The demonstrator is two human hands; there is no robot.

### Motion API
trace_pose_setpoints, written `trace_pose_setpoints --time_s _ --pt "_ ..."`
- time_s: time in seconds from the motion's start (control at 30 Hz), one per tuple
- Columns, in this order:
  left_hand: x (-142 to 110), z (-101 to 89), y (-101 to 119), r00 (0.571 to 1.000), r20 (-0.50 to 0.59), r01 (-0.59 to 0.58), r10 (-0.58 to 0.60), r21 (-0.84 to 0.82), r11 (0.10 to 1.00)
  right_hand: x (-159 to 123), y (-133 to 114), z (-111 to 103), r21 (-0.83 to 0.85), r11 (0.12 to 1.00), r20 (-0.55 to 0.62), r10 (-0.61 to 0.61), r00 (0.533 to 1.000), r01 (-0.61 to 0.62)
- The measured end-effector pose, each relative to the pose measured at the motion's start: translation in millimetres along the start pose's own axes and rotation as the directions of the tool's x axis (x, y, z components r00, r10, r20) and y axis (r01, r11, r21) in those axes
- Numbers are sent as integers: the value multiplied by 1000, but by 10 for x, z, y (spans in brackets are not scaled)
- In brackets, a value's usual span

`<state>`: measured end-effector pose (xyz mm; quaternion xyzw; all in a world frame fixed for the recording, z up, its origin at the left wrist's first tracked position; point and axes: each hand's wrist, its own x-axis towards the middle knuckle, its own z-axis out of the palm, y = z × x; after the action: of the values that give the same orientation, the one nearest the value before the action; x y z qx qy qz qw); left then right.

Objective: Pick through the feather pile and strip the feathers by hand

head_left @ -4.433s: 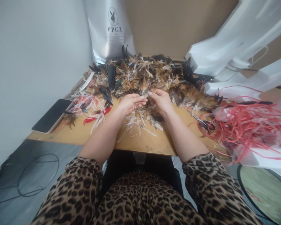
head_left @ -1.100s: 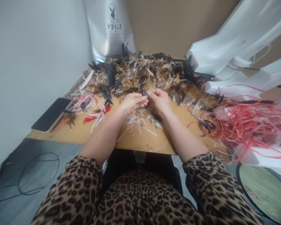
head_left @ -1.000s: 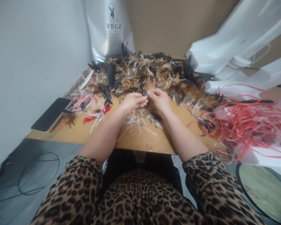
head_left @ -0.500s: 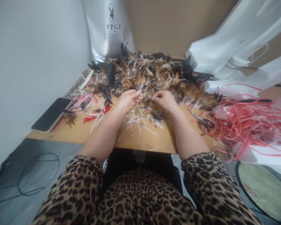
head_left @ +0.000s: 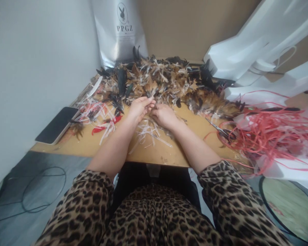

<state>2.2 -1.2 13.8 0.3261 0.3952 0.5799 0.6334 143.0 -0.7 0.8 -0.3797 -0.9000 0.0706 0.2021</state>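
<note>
One feather tuft (head_left: 151,89) is pinched between fingers of your left hand (head_left: 140,108); your right hand (head_left: 164,116) curls alongside, hold hidden.

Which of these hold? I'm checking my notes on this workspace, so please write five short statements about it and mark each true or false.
1. The left hand and right hand are close together, just in front of the feather pile. True.
2. The left hand holds the scissors. False: its grip is on brown feathers; the scissors lie on the table.
3. A phone with a dark screen lies at the picture's left. True.
4. The red strips lie to the left of the phone. False: the red strips are heaped at the picture's right.
5. The silver bag behind the pile bears the letters PPGZ. True.
</note>
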Motion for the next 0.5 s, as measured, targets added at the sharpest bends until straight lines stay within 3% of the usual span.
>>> trace_pose_setpoints --time_s 0.07,0.13,0.23,0.33,0.4,0.5 --pt "0 0 4 1000 0 -4 4 -9 1000 6 50 -35 253 965 -125 98 987 -64" --pt "-1 4 9 1000 10 -4 4 -21 1000 1 127 -108 596 795 -222 301 927 -116" --pt "-4 11 12 999 31 17 -16 -31 999 -13 231 -241 925 359 -99 536 839 -120" --pt "-13 12 14 997 50 59 -57 -38 998 -24 258 -334 991 60 69 529 846 -119" --pt "-24 12 18 993 85 93 -88 -57 994 -24 231 -350 993 -24 113 503 857 -117" --pt "-50 21 27 974 168 167 -153 -74 983 -12 173 -308 995 -31 96 520 849 -93"
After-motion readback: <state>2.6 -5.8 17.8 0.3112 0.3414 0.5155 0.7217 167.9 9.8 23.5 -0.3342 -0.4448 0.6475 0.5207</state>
